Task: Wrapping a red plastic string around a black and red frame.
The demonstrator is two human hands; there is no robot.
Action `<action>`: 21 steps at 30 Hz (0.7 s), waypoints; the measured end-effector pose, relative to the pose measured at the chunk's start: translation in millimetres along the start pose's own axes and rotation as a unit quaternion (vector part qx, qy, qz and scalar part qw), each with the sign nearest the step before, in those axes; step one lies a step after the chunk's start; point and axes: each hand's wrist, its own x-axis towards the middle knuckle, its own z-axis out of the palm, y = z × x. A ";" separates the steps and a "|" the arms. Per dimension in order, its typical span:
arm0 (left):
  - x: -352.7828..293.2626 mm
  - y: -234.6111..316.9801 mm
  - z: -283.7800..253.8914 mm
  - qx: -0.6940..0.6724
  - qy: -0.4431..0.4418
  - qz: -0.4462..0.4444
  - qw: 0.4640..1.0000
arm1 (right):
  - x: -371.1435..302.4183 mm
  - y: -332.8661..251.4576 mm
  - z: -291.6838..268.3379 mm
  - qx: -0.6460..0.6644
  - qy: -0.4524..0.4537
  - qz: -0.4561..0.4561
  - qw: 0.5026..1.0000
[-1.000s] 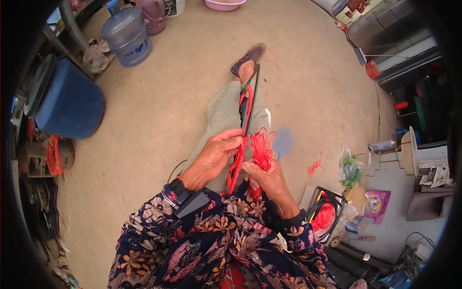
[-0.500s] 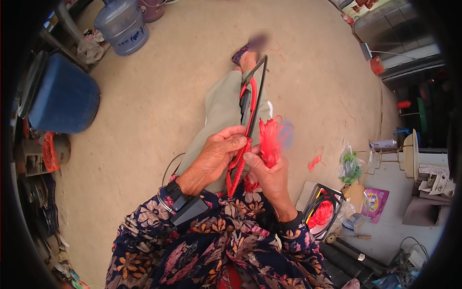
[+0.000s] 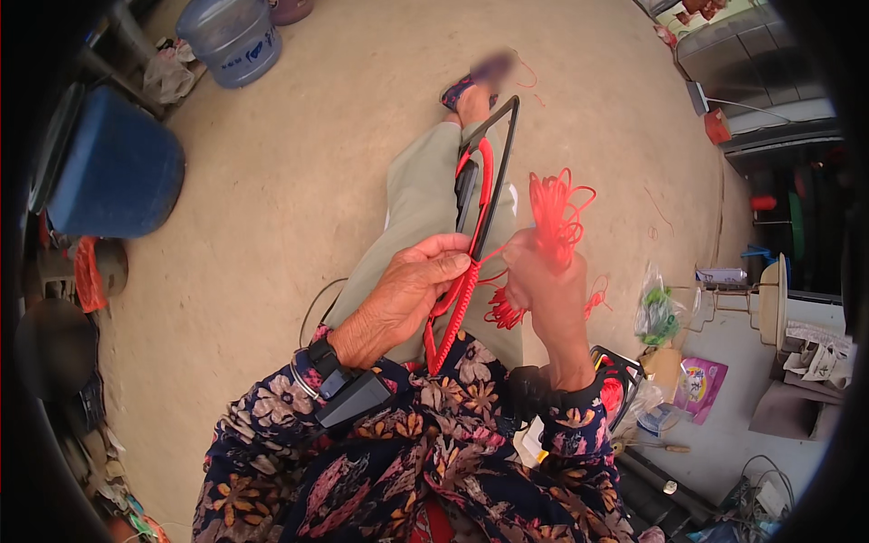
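Observation:
My left hand (image 3: 398,288) pinches a long, narrow black frame (image 3: 503,195) over my lap, with thumb and fingers closed where the cord meets it. Red cord (image 3: 459,315) is wound in tight coils along the frame's near part; farther up, a smooth red strip runs beside a black piece. To the right, my right hand (image 3: 548,290) is closed round a bundle of red cord (image 3: 556,217), whose loops stick out above the fist and hang below it. One strand stretches from the frame to this hand, which is slightly blurred.
At the left stand a blue bin (image 3: 122,172) and a large blue water bottle (image 3: 237,50). Beside my right arm lie a purple packet (image 3: 701,391), a clear bag with green contents (image 3: 658,312) and a tray with black frames (image 3: 619,366). Thin red scraps lie on the floor.
My right hand has moved right, away from the frame, with the cord bundle, and a strand is now drawn out between them. My left hand keeps its hold in nearly the same place.

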 end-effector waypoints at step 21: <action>-4.3 0.9 0.8 -0.003 -0.002 -0.010 1.000 | -5.4 16.4 -15.1 0.073 -0.018 0.033 0.997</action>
